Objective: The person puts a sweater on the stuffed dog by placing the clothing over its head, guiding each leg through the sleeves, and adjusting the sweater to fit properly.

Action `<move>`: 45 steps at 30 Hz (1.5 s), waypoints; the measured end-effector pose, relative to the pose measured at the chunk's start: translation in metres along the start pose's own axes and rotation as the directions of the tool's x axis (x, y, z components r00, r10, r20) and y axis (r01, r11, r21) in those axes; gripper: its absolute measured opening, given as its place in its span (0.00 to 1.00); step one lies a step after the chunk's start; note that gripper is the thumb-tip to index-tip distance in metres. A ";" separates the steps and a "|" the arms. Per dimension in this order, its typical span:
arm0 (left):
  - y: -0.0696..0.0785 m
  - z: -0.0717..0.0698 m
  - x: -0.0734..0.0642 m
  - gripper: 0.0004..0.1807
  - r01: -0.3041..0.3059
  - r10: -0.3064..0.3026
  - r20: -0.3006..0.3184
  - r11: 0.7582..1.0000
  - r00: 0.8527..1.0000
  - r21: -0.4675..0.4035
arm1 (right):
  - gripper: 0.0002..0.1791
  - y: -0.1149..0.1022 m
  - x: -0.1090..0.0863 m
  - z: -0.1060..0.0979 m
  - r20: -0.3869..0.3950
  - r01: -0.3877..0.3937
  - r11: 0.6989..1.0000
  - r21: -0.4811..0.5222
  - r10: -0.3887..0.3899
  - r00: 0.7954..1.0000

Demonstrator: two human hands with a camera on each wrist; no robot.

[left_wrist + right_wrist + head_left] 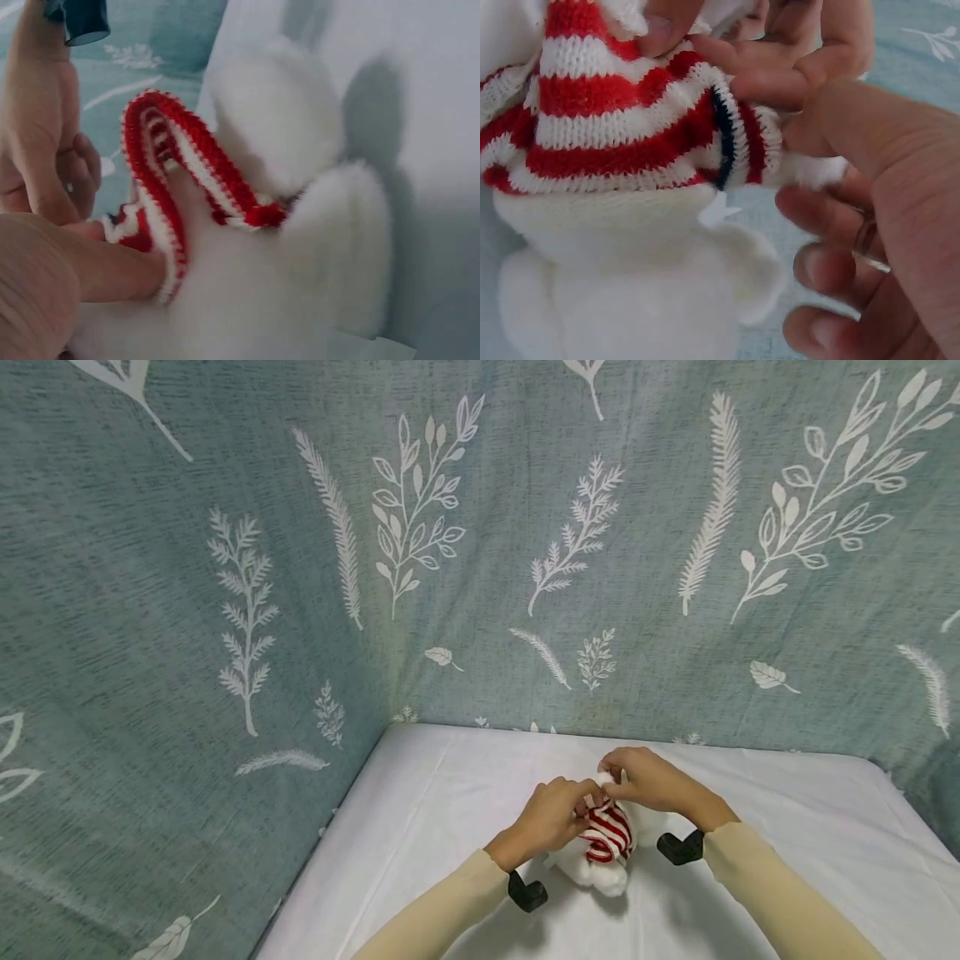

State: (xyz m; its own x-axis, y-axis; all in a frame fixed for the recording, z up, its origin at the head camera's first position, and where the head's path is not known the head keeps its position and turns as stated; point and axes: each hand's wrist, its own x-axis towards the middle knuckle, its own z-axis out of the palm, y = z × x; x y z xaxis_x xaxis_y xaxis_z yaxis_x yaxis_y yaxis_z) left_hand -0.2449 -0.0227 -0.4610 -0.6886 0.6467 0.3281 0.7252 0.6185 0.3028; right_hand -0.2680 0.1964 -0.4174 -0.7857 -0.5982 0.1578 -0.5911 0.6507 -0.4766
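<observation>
A white plush toy (609,880) wearing a red-and-white striped knitted sweater (609,833) is between the two hands, over the white surface. My left hand (551,817) pinches the sweater near its shoulder; in the left wrist view a finger reaches under the sweater's red edge (176,247). From the other side my right hand (660,779) holds the toy's arm at the sleeve end (763,142), with thumb and forefinger around the white paw (814,171). The right hand's other fingers are loosely bent. White plush legs (630,292) show below the sweater.
The toy is on a white-covered table (420,827). A green-blue cloth with white leaf prints (480,568) hangs behind it and along the left side. Black wrist mounts (527,892) sit below both wrists.
</observation>
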 end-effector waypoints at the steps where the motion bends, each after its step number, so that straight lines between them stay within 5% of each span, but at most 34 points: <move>1: 0.000 0.000 -0.001 0.16 -0.004 0.004 -0.004 1.000 1.000 0.013 | 0.07 0.000 0.000 0.000 0.009 0.011 1.000 0.004 -0.011 1.000; 8: 0.003 -0.002 -0.003 0.15 -0.090 0.086 0.034 0.988 0.996 0.125 | 0.06 -0.002 0.002 0.001 0.034 0.050 0.997 0.057 -0.052 0.998; 16: 0.010 0.004 -0.005 0.17 -0.095 0.076 0.091 0.969 0.993 0.227 | 0.05 -0.004 0.005 0.012 -0.018 0.094 0.980 -0.176 -0.099 0.995; 21: 0.011 0.006 -0.005 0.15 -0.102 0.081 0.100 0.969 0.992 0.225 | 0.04 -0.006 0.003 0.014 -0.047 0.099 0.976 -0.195 -0.110 0.993; 26: -0.001 -0.001 0.000 0.12 -0.028 0.037 0.145 0.997 0.989 -0.068 | 0.06 -0.007 0.002 0.012 -0.013 0.069 0.990 -0.125 -0.071 0.997; 31: -0.010 -0.004 0.003 0.05 0.149 -0.123 0.096 0.927 0.988 -0.344 | 0.10 -0.006 0.000 0.012 0.004 0.066 0.997 -0.047 -0.066 0.998; 35: -0.011 -0.006 0.007 0.12 0.199 -0.189 0.064 0.906 0.980 -0.373 | 0.13 -0.003 -0.003 0.013 -0.001 0.020 1.000 0.018 -0.020 1.000; 39: -0.014 -0.008 0.016 0.21 0.147 -0.126 0.083 0.927 0.989 -0.346 | 0.15 -0.001 -0.012 0.014 -0.023 -0.044 0.992 0.121 0.048 0.999; 42: -0.018 -0.009 0.022 0.17 0.137 -0.098 0.127 0.927 0.987 -0.349 | 0.18 -0.001 -0.023 0.019 -0.068 -0.095 0.979 0.179 0.109 0.992; 45: -0.021 -0.011 0.023 0.12 0.193 -0.140 0.162 0.905 0.977 -0.380 | 0.20 -0.002 -0.034 0.027 -0.104 -0.163 0.966 0.201 0.186 0.977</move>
State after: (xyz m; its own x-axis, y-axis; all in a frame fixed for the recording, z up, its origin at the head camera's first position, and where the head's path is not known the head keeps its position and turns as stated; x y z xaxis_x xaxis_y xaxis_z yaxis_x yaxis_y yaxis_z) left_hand -0.2760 -0.0260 -0.4499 -0.7752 0.6174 0.1334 0.5261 0.5141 0.6774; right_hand -0.2353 0.2032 -0.4454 -0.8967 -0.4145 0.1555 -0.4065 0.6319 -0.6599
